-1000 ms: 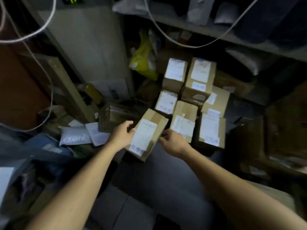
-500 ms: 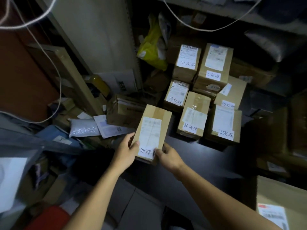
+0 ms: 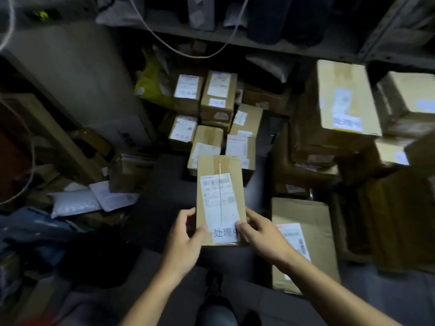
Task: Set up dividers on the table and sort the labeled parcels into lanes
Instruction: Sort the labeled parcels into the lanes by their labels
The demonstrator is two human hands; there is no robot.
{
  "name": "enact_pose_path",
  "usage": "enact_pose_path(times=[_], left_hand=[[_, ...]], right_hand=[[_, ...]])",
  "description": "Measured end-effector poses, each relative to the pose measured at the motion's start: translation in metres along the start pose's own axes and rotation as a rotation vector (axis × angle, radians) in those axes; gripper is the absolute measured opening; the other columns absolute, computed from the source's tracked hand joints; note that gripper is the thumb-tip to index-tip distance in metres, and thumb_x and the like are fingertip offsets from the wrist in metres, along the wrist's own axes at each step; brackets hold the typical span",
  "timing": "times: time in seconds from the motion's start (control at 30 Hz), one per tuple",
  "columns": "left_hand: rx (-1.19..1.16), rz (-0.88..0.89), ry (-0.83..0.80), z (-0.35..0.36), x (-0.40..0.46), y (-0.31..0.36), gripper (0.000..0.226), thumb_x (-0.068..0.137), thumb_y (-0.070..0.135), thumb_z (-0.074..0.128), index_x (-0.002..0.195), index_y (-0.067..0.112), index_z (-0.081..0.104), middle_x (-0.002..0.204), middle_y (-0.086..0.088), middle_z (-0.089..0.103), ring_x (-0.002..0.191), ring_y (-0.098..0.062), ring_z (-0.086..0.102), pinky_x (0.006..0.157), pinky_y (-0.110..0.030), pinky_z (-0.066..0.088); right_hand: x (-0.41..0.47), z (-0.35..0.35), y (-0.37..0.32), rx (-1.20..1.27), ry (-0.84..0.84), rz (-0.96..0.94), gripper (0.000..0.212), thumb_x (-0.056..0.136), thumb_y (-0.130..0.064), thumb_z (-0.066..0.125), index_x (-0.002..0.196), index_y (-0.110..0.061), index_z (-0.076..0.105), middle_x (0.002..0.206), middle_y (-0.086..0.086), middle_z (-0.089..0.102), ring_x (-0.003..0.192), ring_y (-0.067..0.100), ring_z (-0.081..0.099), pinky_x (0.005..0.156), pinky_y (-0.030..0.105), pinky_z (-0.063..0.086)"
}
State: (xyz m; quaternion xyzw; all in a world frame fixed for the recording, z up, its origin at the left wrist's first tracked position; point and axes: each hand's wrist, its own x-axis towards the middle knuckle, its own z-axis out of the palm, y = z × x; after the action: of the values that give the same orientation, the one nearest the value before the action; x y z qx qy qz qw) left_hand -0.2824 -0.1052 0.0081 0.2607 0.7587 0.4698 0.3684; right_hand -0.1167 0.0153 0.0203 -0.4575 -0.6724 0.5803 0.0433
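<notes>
A cardboard parcel (image 3: pixel 220 198) is held up near the centre of the head view, its long axis running from 12 to 6 o'clock and its labelled face turned toward the camera. Its near left corner is gripped by the left hand (image 3: pixel 186 238), the thumb laid across the front face at the lower left of the white label (image 3: pixel 221 208) and the fingers curled round the left edge. Its near right corner is gripped by the right hand (image 3: pixel 261 234), the thumb pressed on the lower right edge of the label beside the printed characters, the other fingers wrapped behind the box. Both forearms are extended from the bottom of the view, from 7 and 5 o'clock, converging on the parcel. A strip of brown tape is seen running down the middle of the box. At 12 o'clock beyond the held parcel, a cluster of smaller labelled parcels (image 3: pixel 209 102) is set close together on a dark surface. At 3 o'clock a flat brown box (image 3: pixel 303 220) is lying just beside the right hand, and at 1 to 2 o'clock larger cartons (image 3: pixel 341 100) are stacked. At 9 o'clock white padded mailers (image 3: pixel 75 203) are lying among clutter.
</notes>
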Motion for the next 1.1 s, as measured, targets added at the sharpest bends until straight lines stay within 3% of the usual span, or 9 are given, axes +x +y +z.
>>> enact_pose_path(times=[0.1,0.27,0.47,0.6,0.67,0.73,0.8,0.93,1.1], left_hand=[[0.010,0.028,-0.108,0.051,-0.028,0.008,0.030,0.089,0.015,0.066,0.104,0.038,0.055,0.110,0.012,0.066,0.096,0.005,0.062,0.078,-0.015,0.049],[0.073,0.067,-0.263,0.129,-0.058,0.013,0.029,0.088,0.018,0.065,0.103,0.039,0.053,0.111,0.013,0.067,0.100,0.002,0.062,0.083,-0.019,0.050],[0.189,0.034,-0.339,0.179,-0.066,0.009,0.028,0.089,0.016,0.062,0.104,0.035,0.048,0.112,0.012,0.066,0.099,-0.003,0.063,0.081,-0.021,0.048],[0.230,0.032,-0.354,0.187,-0.065,0.006,0.032,0.091,0.018,0.063,0.115,0.031,0.045,0.109,0.016,0.061,0.100,-0.002,0.060,0.080,-0.017,0.045],[0.211,0.024,-0.365,0.185,-0.066,0.006,0.033,0.091,0.018,0.063,0.116,0.032,0.046,0.105,0.020,0.060,0.095,0.008,0.058,0.075,-0.009,0.043],[0.192,0.013,-0.357,0.179,-0.065,0.006,0.034,0.091,0.020,0.064,0.118,0.032,0.046,0.106,0.018,0.059,0.094,0.010,0.058,0.073,-0.008,0.043],[0.175,0.008,-0.320,0.171,-0.061,0.009,0.036,0.092,0.023,0.063,0.123,0.030,0.046,0.109,0.015,0.058,0.095,0.006,0.059,0.076,-0.011,0.043],[0.121,0.036,-0.201,0.144,-0.036,0.022,0.040,0.093,0.022,0.062,0.131,0.023,0.049,0.117,0.004,0.059,0.099,0.000,0.059,0.086,-0.020,0.042],[0.029,0.054,-0.034,0.090,0.023,0.038,0.035,0.094,0.016,0.061,0.128,0.020,0.053,0.108,0.007,0.060,0.096,0.000,0.059,0.076,-0.012,0.041]], right_hand=[[-0.047,-0.038,0.033,0.022,0.103,0.061,0.033,0.094,-0.029,0.053,0.115,-0.053,0.061,0.075,-0.022,0.063,0.069,-0.004,0.062,0.063,0.010,0.047],[-0.101,-0.088,0.082,0.088,0.235,0.154,0.037,0.095,-0.022,0.052,0.123,-0.046,0.058,0.093,-0.011,0.072,0.073,-0.006,0.067,0.055,0.008,0.048],[-0.115,-0.107,0.113,0.072,0.268,0.206,0.035,0.091,-0.026,0.048,0.111,-0.052,0.057,0.090,-0.043,0.064,0.087,-0.020,0.061,0.060,0.002,0.043],[-0.118,-0.109,0.119,0.052,0.296,0.197,0.036,0.090,-0.028,0.049,0.098,-0.062,0.057,0.105,-0.032,0.067,0.093,-0.015,0.061,0.071,0.009,0.048],[-0.120,-0.109,0.117,0.032,0.294,0.194,0.033,0.091,-0.028,0.049,0.111,-0.053,0.059,0.111,-0.024,0.067,0.098,-0.009,0.061,0.080,0.017,0.050],[-0.119,-0.110,0.114,-0.035,0.351,0.172,0.039,0.092,-0.027,0.050,0.130,-0.035,0.056,0.121,-0.008,0.065,0.111,0.008,0.060,0.093,0.030,0.051],[-0.115,-0.110,0.103,-0.172,0.472,0.097,0.043,0.094,-0.029,0.051,0.137,-0.026,0.050,0.129,0.001,0.058,0.123,0.020,0.050,0.103,0.036,0.043],[-0.091,-0.100,0.064,-0.315,0.584,-0.055,0.055,0.096,-0.036,0.052,0.147,-0.020,0.040,0.145,0.000,0.046,0.134,0.017,0.037,0.105,0.025,0.028],[-0.022,-0.065,0.005,-0.295,0.422,-0.192,0.055,0.097,-0.036,0.055,0.148,-0.020,0.041,0.144,-0.001,0.049,0.130,0.013,0.047,0.104,0.018,0.033]])
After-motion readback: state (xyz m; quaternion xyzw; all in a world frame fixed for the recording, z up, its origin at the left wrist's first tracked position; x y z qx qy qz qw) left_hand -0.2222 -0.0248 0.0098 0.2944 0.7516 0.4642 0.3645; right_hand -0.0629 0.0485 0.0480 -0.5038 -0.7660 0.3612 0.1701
